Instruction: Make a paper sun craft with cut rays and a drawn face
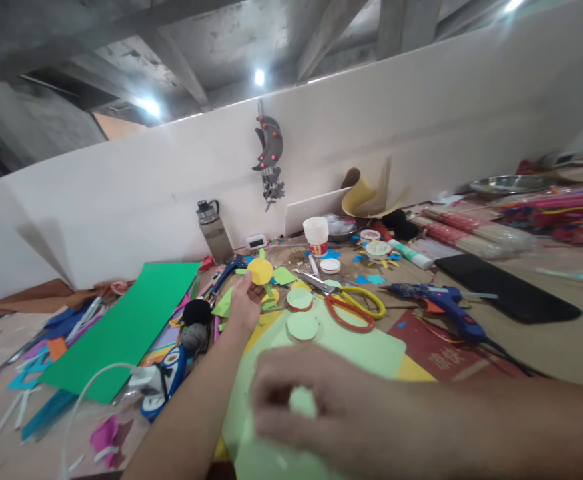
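My left hand [248, 300] is closed on a yellow paper disc [260, 272] with small green paper pieces sticking out at its edge. Nearer to me, my right hand [291, 407] is blurred, its fingers curled into a ring over the light green paper sheets [371, 343]. Whether it pinches anything small cannot be made out. Between the hands lie a pale green paper disc [302, 326] and another such disc [299, 299] with a reddish edge. Scissors [354, 310] with orange and yellow handles rest beside them, blades partly open.
A blue glue gun [441, 303] and a black slab [509, 287] lie on the right. Green card [116, 333] and a blue-white power strip [166, 383] with a white cable are on the left. A bottle [215, 230] and paper cup [316, 233] stand near the white partition [171, 180].
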The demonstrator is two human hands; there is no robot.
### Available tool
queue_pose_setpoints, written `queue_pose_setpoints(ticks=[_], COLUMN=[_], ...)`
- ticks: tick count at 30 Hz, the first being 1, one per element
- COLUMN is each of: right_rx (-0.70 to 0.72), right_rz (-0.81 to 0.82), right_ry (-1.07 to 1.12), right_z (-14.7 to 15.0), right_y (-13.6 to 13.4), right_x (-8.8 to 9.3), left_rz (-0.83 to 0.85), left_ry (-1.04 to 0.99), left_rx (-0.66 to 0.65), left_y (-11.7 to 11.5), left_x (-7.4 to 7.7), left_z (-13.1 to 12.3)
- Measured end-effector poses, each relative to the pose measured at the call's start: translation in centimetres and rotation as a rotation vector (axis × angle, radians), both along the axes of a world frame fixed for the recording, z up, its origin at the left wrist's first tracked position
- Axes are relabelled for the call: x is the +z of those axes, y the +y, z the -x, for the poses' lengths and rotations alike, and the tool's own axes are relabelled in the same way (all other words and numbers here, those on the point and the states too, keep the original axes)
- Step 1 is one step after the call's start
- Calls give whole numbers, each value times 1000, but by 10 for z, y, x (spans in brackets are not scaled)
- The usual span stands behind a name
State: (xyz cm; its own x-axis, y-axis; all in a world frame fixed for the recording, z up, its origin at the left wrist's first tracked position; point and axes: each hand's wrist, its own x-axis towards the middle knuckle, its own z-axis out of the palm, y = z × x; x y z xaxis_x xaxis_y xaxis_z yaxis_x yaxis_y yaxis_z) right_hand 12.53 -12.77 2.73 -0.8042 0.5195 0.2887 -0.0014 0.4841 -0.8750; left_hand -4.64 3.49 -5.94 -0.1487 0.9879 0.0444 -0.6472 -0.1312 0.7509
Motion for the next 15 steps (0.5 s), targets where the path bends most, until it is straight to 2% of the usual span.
queue_pose_setpoints(ticks=[1,3,5,7,11,13,15], right_rx=[-183,-427,-661,-804,-861,-846,-840], right_rz=[-15,-60,-199,-349,-503,-536,-570], right_ry=[-32,-72,-170,-351,-730,-931,-1024], right_z=[-15,-48,-79,-102,-113,-106,-99], right_y=[15,40,61,77,98,103,107], right_x=[8,12,1,-19,-67,-83,-91], left_rz=[-5,-13,-17,-18,-32,-38,-40], left_ry=[-2,-6,-10,-5,25,31,37], left_rx=[-4,-7,-6,-10,-49,-69,-80], left_y=[0,0,1,1,0,-1,-2], left_x=[0,0,-1,0,2,4,6], left_z=[-1,-2,-3,-4,-4,-4,-4])
